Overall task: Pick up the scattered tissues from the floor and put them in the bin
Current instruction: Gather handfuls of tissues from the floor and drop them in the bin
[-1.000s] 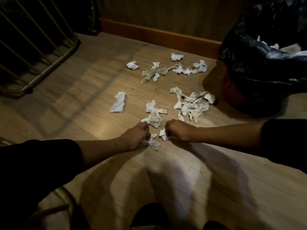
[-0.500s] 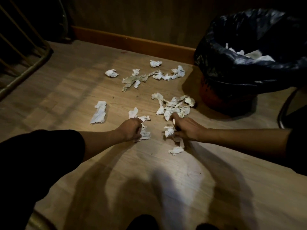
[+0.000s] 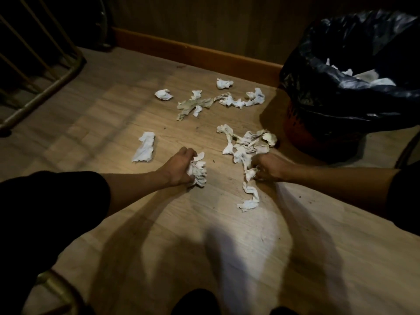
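Tissues (image 3: 246,144) on floor (image 3: 113,133), bin (image 3: 350,92) to their right

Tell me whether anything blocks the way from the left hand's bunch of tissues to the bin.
Nothing solid does. The left hand grips a wad of tissues; the bin stands to the right by the wall, its black liner open at the top. Between them lie only the loose tissue pile and the right hand, both low on the floor.
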`<state>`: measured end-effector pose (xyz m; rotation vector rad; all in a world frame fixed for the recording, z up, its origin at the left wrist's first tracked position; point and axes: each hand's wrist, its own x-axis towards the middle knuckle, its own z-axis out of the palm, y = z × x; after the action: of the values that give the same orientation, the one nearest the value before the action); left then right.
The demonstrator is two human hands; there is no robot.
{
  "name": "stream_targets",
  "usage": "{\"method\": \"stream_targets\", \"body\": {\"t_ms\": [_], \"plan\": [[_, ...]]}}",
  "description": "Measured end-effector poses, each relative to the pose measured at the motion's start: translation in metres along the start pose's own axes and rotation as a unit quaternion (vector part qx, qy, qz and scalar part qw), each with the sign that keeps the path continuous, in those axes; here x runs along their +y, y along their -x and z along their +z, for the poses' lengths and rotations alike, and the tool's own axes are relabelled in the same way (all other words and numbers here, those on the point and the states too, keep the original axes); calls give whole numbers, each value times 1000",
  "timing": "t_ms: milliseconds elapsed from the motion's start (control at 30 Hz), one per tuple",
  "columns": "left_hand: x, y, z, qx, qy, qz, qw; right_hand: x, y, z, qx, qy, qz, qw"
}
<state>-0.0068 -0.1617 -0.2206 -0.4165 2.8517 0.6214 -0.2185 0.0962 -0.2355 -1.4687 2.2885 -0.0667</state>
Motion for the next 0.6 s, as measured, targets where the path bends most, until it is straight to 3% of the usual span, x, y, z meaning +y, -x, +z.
{"method": "stream_targets", "body": {"t_ms": [200,367,600], "plan": [[-1,-10,1,-47,-51,-81,994,-4,17,4,-17,-14,-10,1000],[-2,-26,3,-95,-56,-56,992,-8,38,5,1,-71,-19,997],[-1,-28,15,-84,-59,-66,992,-15,52,21,-110,-13,-117,987]]}}
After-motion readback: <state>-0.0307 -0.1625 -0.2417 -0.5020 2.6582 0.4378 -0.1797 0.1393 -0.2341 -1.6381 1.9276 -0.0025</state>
